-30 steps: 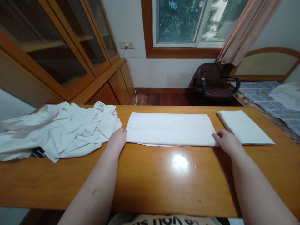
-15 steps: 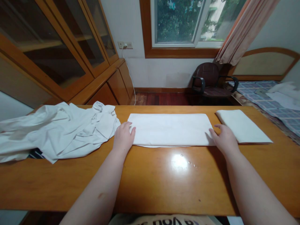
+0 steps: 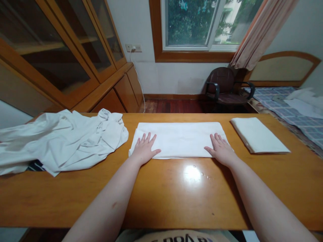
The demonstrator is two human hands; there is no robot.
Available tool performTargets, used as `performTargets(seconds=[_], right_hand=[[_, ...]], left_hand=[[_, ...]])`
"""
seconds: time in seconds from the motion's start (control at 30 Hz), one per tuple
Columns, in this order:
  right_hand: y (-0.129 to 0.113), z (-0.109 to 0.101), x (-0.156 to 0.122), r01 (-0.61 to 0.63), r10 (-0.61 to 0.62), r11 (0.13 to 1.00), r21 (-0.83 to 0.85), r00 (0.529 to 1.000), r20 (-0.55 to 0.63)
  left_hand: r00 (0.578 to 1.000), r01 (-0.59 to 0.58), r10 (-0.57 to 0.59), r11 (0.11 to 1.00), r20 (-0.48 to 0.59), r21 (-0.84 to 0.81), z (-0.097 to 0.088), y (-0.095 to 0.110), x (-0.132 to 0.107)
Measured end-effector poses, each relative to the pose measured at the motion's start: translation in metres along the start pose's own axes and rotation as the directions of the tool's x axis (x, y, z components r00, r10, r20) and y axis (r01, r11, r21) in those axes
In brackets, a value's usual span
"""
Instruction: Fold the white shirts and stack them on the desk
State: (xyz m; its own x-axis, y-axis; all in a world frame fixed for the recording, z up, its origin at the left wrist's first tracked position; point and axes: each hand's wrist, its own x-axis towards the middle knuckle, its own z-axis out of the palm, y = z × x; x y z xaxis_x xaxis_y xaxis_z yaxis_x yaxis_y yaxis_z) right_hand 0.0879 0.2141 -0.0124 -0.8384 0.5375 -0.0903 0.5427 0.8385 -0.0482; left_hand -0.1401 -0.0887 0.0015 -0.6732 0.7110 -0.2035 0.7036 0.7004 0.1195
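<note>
A long folded white cloth [image 3: 180, 138] lies flat across the middle of the wooden table [image 3: 161, 198]. My left hand [image 3: 144, 150] rests palm down on the cloth's left end, fingers spread. My right hand [image 3: 221, 148] lies flat on its right end, fingers spread too. Neither hand holds anything. A smaller folded white cloth [image 3: 257, 136] sits to the right of my right hand, apart from it.
A crumpled heap of white shirts [image 3: 63, 139] covers the table's left part, touching the long cloth's left end. Behind the table stand a wooden cabinet with glass doors [image 3: 65, 60], a dark armchair [image 3: 225, 89] under the window, and a bed [image 3: 295, 107] at the right.
Both hands moved from the cloth's outer corners inward onto its top and now lie flat with spread fingers. The cloth's left end has shifted slightly.
</note>
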Motion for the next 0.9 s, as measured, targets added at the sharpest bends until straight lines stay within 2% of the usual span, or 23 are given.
performTargets(seconds=[0.17, 0.3, 0.4, 0.5, 0.57, 0.67, 0.8, 0.9], right_hand=[[0.001, -0.002, -0.002, 0.014, -0.014, 1.0, -0.001, 1.0, 0.011], [-0.011, -0.011, -0.005, 0.023, -0.022, 1.0, 0.02, 0.999, -0.044], [-0.042, -0.025, 0.0, 0.195, -0.178, 0.978, 0.075, 0.967, -0.184], [-0.086, -0.036, 0.018, 0.369, -0.332, 0.922, 0.112, 0.907, -0.26], [-0.113, -0.036, 0.034, 0.376, -0.335, 0.919, 0.122, 0.904, -0.264], [-0.137, -0.022, 0.054, 0.328, -0.286, 0.932, 0.155, 0.927, -0.243], [-0.14, -0.004, 0.062, 0.307, -0.281, 0.943, 0.126, 0.941, -0.19], [-0.134, -0.001, 0.063, 0.292, -0.274, 0.951, 0.105, 0.948, -0.159]], left_hand=[[0.999, 0.038, -0.038, 0.999, 0.03, -0.012, -0.004, 0.005, -0.008], [0.995, 0.093, -0.093, 0.996, -0.047, 0.001, -0.017, 0.015, -0.008], [0.985, 0.066, -0.064, 0.998, -0.158, 0.003, -0.027, 0.035, 0.004], [0.966, -0.068, 0.06, 0.997, -0.251, -0.022, -0.029, 0.061, 0.027], [0.951, -0.136, 0.115, 0.989, -0.288, -0.053, -0.023, 0.077, 0.042], [0.941, -0.138, 0.114, 0.989, -0.32, -0.053, -0.007, 0.091, 0.058], [0.941, -0.137, 0.122, 0.99, -0.314, -0.024, 0.012, 0.09, 0.065], [0.948, -0.114, 0.097, 0.993, -0.303, -0.039, 0.016, 0.085, 0.067]])
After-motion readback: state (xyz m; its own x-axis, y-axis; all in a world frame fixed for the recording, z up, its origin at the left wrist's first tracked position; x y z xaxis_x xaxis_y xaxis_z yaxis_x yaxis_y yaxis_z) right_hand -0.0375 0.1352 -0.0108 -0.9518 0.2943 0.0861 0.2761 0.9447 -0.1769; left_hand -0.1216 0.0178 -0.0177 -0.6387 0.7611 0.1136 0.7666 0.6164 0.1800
